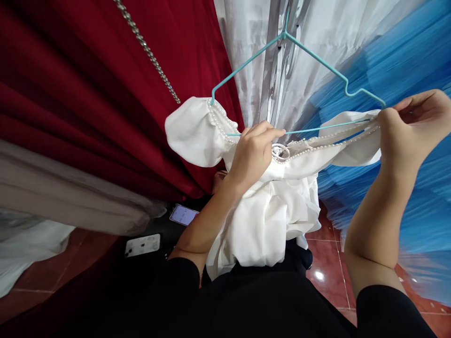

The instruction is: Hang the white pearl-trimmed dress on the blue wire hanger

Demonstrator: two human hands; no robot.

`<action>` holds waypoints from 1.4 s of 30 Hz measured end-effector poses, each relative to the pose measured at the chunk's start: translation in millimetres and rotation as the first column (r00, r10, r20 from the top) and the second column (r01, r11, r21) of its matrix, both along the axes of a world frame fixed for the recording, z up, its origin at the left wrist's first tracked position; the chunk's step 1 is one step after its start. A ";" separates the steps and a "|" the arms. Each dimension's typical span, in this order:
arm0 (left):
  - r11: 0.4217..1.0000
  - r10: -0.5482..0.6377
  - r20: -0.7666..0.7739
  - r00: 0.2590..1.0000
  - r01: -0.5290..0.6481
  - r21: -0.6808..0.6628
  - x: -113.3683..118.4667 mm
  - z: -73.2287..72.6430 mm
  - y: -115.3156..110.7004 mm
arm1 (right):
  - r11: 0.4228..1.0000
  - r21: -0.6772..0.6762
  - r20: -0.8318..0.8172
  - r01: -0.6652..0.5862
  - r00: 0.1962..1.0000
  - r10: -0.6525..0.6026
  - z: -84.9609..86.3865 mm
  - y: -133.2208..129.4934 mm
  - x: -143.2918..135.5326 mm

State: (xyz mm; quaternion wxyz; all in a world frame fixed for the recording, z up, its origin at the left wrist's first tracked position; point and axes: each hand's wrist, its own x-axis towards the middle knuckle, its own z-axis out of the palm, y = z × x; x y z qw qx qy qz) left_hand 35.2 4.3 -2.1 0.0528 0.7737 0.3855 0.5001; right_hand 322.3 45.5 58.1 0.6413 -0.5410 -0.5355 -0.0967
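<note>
White pearl-edged fabric dress [264,220], hung on 1 thin turquoise hanger [284,35] – left hand [252,151] gripped the neckline [310,149]; right hand [408,123] pinched a sleeve [362,151].

"what is the white dress [262,225] made of?"

"it looks like a smooth cloth, softly matt. the pearl beads [306,152] on its edge are round and a little shiny."

"and the hanger [284,35]?"

"it is smooth, but if it is plastic or coated wire, i cannot tell."

"the red cloth [169,70] seems matt to me."

"yes, while the beaded strip [148,52] before it glitters and looks rough."

"the blue fabric [394,70]?"

"thin and net-like. the floor tiles [327,265] are smooth and glossy."
</note>
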 end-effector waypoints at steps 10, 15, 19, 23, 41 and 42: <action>0.999 -0.011 0.008 1.000 0.011 -0.047 -6.1 1.5 -1.3 | 0.996 -0.077 0.024 0.044 0.999 -0.042 5.1 3.0 11.3; 0.999 0.019 -0.006 1.000 -0.019 -0.044 -5.3 -0.2 0.6 | 0.991 0.012 0.170 -0.136 0.977 0.132 29.4 11.6 -28.5; 0.997 0.049 -0.026 0.998 -0.050 -0.052 -8.4 -2.8 0.0 | 0.926 -0.127 0.193 -0.355 0.907 0.374 29.6 -3.0 -57.9; 0.997 0.058 -0.025 0.998 -0.059 -0.047 -10.9 -1.5 -1.2 | 0.890 -0.035 0.261 -0.456 0.855 0.448 13.5 -25.0 -84.7; 0.791 0.430 0.369 0.824 -0.541 0.287 -71.8 -3.1 21.1 | 0.913 -0.099 0.340 -0.395 0.849 0.404 -82.2 -19.8 -146.7; 0.798 0.432 0.364 0.825 -0.537 0.273 -77.2 -0.6 26.0 | 0.913 -0.120 0.336 -0.391 0.849 0.408 -82.8 -18.9 -147.4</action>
